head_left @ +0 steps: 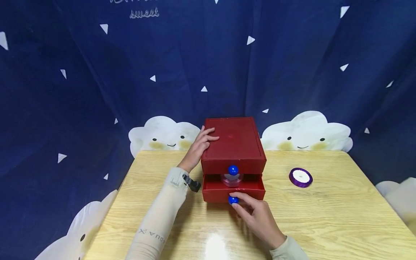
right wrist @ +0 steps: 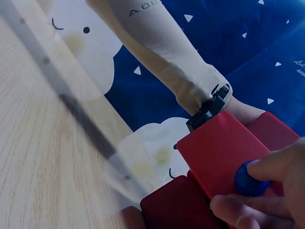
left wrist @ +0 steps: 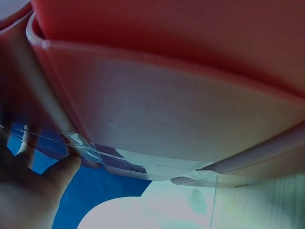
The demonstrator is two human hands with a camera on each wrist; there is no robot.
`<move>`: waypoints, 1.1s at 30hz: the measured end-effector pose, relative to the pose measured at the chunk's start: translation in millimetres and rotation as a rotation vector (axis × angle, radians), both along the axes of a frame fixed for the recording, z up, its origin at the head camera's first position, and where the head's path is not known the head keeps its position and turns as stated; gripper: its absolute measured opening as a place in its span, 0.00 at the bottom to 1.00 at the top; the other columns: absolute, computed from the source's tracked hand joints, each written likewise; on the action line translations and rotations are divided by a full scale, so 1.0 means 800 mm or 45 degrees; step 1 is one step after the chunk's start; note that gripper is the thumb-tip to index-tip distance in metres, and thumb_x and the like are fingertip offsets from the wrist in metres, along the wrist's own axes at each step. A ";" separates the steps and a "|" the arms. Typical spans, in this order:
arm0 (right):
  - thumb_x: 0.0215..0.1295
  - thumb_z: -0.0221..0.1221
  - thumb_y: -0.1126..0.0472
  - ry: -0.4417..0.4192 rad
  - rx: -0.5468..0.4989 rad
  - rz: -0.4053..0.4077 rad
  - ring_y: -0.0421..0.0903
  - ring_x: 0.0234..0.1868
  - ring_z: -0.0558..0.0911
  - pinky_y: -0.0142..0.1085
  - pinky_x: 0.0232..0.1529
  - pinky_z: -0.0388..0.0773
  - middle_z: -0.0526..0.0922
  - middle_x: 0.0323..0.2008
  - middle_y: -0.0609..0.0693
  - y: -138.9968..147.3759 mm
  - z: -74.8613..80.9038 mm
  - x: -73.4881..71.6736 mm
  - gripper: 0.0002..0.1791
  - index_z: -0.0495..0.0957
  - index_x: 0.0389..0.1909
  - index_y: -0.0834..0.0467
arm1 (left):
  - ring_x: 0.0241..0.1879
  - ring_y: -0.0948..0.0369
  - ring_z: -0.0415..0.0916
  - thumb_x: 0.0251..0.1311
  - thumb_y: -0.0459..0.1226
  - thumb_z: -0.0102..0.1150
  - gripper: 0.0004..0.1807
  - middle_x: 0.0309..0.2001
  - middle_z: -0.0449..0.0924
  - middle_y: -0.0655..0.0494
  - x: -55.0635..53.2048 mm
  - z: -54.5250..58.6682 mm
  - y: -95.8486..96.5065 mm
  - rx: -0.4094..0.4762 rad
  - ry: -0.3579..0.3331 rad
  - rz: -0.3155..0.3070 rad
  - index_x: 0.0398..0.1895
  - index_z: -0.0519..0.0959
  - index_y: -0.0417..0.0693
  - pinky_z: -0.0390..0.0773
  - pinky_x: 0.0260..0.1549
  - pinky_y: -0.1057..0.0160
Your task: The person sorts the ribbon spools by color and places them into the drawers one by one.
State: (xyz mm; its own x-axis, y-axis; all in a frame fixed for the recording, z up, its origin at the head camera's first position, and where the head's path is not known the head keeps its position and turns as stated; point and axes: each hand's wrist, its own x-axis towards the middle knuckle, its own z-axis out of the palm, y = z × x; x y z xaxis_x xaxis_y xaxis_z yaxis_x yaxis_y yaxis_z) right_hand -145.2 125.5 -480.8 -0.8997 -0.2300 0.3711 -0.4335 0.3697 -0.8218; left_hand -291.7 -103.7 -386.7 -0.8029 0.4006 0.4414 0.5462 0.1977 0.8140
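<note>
A red two-drawer box (head_left: 230,139) stands on the table, its lower drawer (head_left: 215,196) pulled partway out. My left hand (head_left: 198,146) rests on the box's top left edge with fingers spread over the top; its thumb lies along the side wall in the left wrist view. With thumb and forefinger my right hand (head_left: 260,216) pinches the round blue knob (head_left: 233,200) of the lower drawer. Inside that drawer sits a pinkish round spool (head_left: 231,181), partly covered by the upper drawer's blue knob (head_left: 233,170). The upper drawer is closed.
To the right of the box, a purple ribbon spool (head_left: 300,177) with a white centre lies flat on the wooden table (head_left: 338,216). Behind the table hangs a dark blue curtain (head_left: 182,57) with white triangles and clouds.
</note>
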 end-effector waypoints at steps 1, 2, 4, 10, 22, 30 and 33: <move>0.61 0.63 0.64 -0.001 -0.009 0.001 0.34 0.23 0.81 0.33 0.26 0.80 0.86 0.35 0.40 -0.002 0.000 0.000 0.18 0.81 0.51 0.45 | 0.76 0.54 0.30 0.67 0.28 0.36 0.22 0.72 0.56 0.43 0.001 0.000 0.000 0.000 0.002 0.000 0.58 0.75 0.34 0.39 0.70 0.44; 0.61 0.63 0.66 0.001 -0.020 0.004 0.35 0.22 0.81 0.33 0.25 0.80 0.86 0.35 0.41 -0.003 0.001 0.000 0.18 0.81 0.51 0.48 | 0.75 0.54 0.30 0.67 0.28 0.36 0.22 0.72 0.56 0.43 0.001 0.000 0.000 0.001 0.005 -0.002 0.58 0.75 0.34 0.39 0.70 0.43; 0.61 0.62 0.68 -0.002 -0.040 0.008 0.35 0.20 0.81 0.35 0.24 0.80 0.86 0.33 0.44 -0.007 0.006 0.001 0.17 0.81 0.51 0.52 | 0.75 0.53 0.30 0.67 0.28 0.36 0.22 0.72 0.56 0.42 0.002 0.000 -0.001 -0.001 0.009 -0.004 0.58 0.75 0.33 0.39 0.70 0.43; 0.61 0.61 0.71 -0.038 -0.042 0.005 0.36 0.20 0.80 0.33 0.25 0.79 0.85 0.30 0.45 -0.016 0.030 0.005 0.16 0.81 0.50 0.57 | 0.76 0.53 0.30 0.67 0.28 0.36 0.22 0.72 0.56 0.42 0.002 0.001 -0.003 0.009 0.016 0.001 0.58 0.75 0.33 0.38 0.70 0.44; 0.64 0.61 0.64 -0.097 -0.008 -0.017 0.38 0.21 0.81 0.32 0.25 0.78 0.84 0.30 0.43 -0.008 -0.010 -0.023 0.17 0.80 0.52 0.48 | 0.76 0.54 0.29 0.68 0.28 0.36 0.21 0.72 0.56 0.42 0.002 -0.002 -0.004 -0.003 0.020 0.002 0.58 0.75 0.34 0.38 0.70 0.44; 0.65 0.61 0.57 -0.047 0.017 0.013 0.39 0.26 0.83 0.32 0.29 0.79 0.85 0.34 0.39 0.002 -0.013 -0.035 0.16 0.80 0.53 0.42 | 0.76 0.56 0.29 0.68 0.29 0.36 0.21 0.72 0.56 0.43 0.001 -0.001 -0.002 0.001 0.024 -0.006 0.58 0.75 0.35 0.37 0.70 0.44; 0.65 0.61 0.56 -0.024 0.038 0.006 0.43 0.30 0.84 0.32 0.30 0.79 0.85 0.36 0.39 0.003 -0.012 -0.039 0.15 0.80 0.52 0.42 | 0.76 0.55 0.29 0.68 0.29 0.36 0.21 0.72 0.56 0.42 0.001 -0.001 -0.002 0.004 0.030 -0.005 0.58 0.75 0.34 0.37 0.70 0.44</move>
State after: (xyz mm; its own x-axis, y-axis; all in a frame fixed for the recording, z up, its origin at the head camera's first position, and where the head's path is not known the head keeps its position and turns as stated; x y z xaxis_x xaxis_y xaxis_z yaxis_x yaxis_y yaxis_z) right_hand -176.3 127.9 -490.1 -0.9054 -0.2450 0.3467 -0.4196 0.3922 -0.8186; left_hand -291.0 -105.4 -387.6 -0.7905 0.4026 0.4615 0.5661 0.1927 0.8015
